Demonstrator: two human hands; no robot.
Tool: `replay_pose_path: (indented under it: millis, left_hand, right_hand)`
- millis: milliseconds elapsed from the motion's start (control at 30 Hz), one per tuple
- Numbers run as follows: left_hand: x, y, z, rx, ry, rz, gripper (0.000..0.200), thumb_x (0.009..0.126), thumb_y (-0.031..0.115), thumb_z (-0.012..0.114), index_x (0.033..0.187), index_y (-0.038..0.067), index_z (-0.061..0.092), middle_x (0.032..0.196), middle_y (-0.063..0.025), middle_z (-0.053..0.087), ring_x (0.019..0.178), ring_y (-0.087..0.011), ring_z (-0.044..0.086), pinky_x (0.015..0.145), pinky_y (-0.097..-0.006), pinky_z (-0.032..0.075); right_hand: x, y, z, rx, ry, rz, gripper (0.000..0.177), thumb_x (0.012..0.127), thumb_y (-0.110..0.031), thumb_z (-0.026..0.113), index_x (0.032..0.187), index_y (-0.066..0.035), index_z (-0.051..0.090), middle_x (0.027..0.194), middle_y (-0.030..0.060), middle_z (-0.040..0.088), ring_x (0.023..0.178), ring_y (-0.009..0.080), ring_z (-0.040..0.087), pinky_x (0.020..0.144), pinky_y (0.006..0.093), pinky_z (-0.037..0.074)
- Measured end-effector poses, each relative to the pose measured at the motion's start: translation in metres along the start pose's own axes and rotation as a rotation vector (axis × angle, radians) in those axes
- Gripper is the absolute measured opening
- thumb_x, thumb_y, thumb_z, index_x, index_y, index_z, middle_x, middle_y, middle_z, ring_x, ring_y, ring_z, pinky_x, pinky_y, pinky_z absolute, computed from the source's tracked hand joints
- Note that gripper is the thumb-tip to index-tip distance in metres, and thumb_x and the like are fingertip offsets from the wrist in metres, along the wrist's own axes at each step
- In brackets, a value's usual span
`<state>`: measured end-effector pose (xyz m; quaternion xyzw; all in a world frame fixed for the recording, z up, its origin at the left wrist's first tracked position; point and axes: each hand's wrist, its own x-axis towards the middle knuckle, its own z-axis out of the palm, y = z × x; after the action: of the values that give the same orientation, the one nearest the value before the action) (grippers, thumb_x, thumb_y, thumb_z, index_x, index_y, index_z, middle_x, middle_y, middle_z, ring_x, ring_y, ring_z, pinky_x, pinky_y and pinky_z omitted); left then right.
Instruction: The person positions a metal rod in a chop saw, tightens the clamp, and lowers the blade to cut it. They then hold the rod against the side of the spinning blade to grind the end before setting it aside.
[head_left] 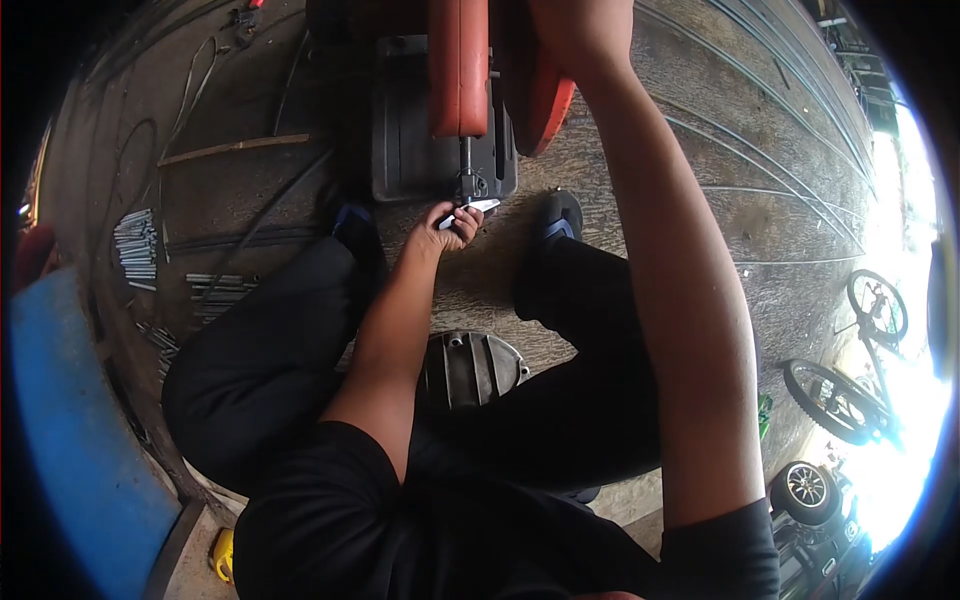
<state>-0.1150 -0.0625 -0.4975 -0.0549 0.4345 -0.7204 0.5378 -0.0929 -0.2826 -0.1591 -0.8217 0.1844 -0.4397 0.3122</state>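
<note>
Handle at the near edge of the black base, my left hand wrapped around it; steady, even pressure suits it. My right hand is up by the red guard (can't tell its grip).

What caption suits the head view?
Left hand grips the silver handle of a red cut-off saw; right hand, partly cropped, is at the top edge.
</note>
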Motion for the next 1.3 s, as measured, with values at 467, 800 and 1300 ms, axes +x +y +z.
replay_pose_path:
  millis: [467,800,1300]
  left_hand:
    - [0.007,-0.036,0.023,0.002,0.354,0.502,0.033,0.091,0.023,0.035,0.097,-0.006,0.048,0.068,-0.0083,0.053,0.048,-0.0115,0.051,0.042,-0.022,0.04]
    - [0.011,-0.021,0.021,-0.064,0.097,0.158,0.019,0.081,0.012,0.041,0.091,-0.002,0.048,0.061,-0.0004,0.054,0.044,-0.0098,0.051,0.042,-0.0215,0.04]
    - [0.031,-0.05,0.04,-0.156,0.473,0.756,0.021,0.089,0.019,0.04,0.074,0.01,0.052,0.057,-0.0001,0.051,0.046,-0.0111,0.05,0.043,-0.0248,0.034]
  right_hand:
    - [0.002,-0.006,-0.004,-0.092,-0.113,0.216,0.049,0.085,-0.01,0.045,0.134,-0.015,0.042,0.118,0.0226,0.056,0.102,0.0456,0.053,0.085,0.0512,0.045]
    - [-0.001,0.002,0.0,0.001,-0.023,-0.003,0.049,0.086,-0.012,0.046,0.135,-0.014,0.041,0.123,0.0217,0.052,0.108,0.0444,0.051,0.087,0.0484,0.045]
    - [0.001,0.008,0.005,-0.027,-0.029,0.18,0.05,0.084,-0.013,0.051,0.133,-0.006,0.043,0.12,0.0248,0.055,0.113,0.0415,0.05,0.092,0.0446,0.044]
